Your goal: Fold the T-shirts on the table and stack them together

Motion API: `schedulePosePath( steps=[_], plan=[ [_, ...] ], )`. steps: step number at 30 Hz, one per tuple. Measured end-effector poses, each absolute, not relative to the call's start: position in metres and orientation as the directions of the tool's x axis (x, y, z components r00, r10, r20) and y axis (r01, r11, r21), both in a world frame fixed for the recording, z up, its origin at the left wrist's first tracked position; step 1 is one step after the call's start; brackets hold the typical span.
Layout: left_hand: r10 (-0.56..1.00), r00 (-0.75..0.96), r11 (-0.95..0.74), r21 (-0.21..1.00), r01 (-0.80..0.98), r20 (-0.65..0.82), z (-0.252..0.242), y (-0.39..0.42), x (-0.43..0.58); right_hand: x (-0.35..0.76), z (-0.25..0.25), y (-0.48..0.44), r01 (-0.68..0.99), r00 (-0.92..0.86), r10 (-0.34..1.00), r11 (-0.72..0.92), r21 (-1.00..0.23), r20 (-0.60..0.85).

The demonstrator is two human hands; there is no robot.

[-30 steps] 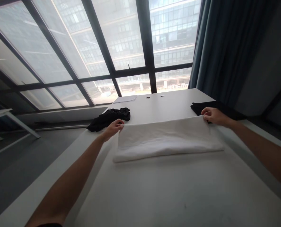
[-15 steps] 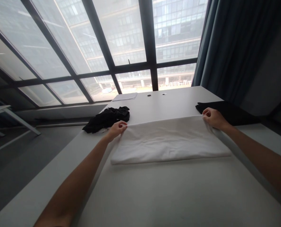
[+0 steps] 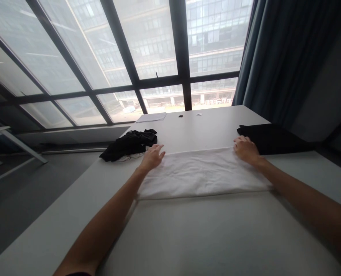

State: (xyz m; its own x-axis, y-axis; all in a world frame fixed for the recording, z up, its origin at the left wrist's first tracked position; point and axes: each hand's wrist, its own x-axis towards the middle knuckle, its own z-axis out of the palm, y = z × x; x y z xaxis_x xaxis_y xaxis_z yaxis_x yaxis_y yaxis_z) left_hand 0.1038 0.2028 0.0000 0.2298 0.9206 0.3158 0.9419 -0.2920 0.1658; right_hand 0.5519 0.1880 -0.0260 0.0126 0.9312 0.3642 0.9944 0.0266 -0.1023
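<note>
A folded white cloth (image 3: 200, 174) lies flat across the middle of the white table (image 3: 205, 237). My left hand (image 3: 153, 156) rests on its far left corner with the fingers stretched out flat. On the far right corner lies my right hand (image 3: 246, 149), palm down, fingers spread. Neither hand grips anything.
A crumpled black garment (image 3: 128, 144) lies at the table's left edge. A folded black cloth (image 3: 269, 138) sits at the right, just beyond my right hand. A sheet of paper (image 3: 151, 117) lies near the far edge by the window. Dark curtains hang at the right.
Both hands pinched the cloth's far edge and laid it down on the table. They have let go and now lie flat on the cloth.
</note>
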Motion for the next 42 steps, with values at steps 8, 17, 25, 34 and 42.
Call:
schedulePosePath(
  steps=[8, 17, 25, 34, 42],
  plan=[
    [0.856, 0.51, -0.517, 0.135, 0.845, 0.083, -0.031, 0.167, 0.244, 0.419, -0.045, 0.168, 0.946, -0.215, 0.955, 0.255, -0.198, 0.204],
    [0.859, 0.5, -0.51, 0.092, 0.855, 0.112, -0.049, 0.164, 0.238, 0.425, -0.065, 0.164, 0.945, -0.201, 0.959, 0.244, -0.217, 0.199],
    [0.866, 0.492, -0.5, 0.088, 0.862, 0.093, -0.051, 0.168, 0.239, 0.527, -0.067, 0.164, 0.988, -0.078, 0.985, 0.097, -0.117, 0.152],
    [0.871, 0.484, -0.491, 0.106, 0.865, 0.087, -0.04, 0.164, 0.239, 0.544, -0.067, 0.163, 0.989, -0.066, 0.969, 0.095, -0.113, 0.239],
    [0.646, 0.726, -0.761, 0.128, 0.635, 0.237, -0.031, 0.106, 0.278, 0.481, -0.051, 0.128, 0.964, -0.15, 0.902, 0.225, -0.143, 0.404]
  ],
)
